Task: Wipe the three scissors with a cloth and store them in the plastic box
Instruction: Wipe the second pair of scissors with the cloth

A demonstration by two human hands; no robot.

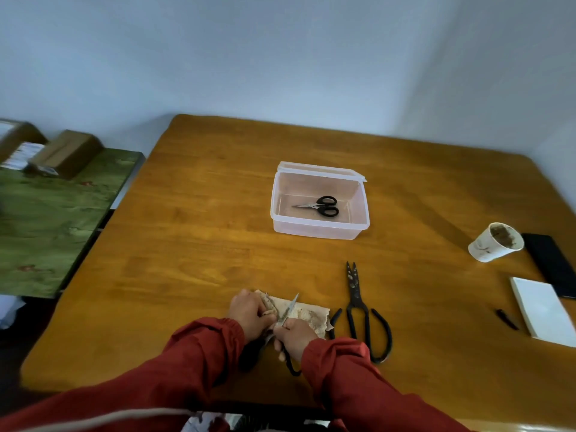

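A clear plastic box (pixel 361 213) stands open mid-table with small black-handled scissors (pixel 321 206) lying inside. Large black iron scissors (pixel 358 304) lie on the table to the right of my hands, blades pointing away. My right hand (pixel 296 338) grips the black handle of a third pair of scissors (pixel 291 307), whose silver blade points up and away. My left hand (pixel 249 314) grips a stained beige cloth (pixel 311 314) bunched against that blade. Part of the cloth lies flat on the table under the blade.
At the right edge of the wooden table (pixel 202 229) stand a dirty paper cup (pixel 495 243), a black phone (pixel 551 263), a white pad (pixel 542 310) and a small black pen cap (pixel 506 319). A green-covered side table (pixel 56 213) with cardboard boxes sits at the left.
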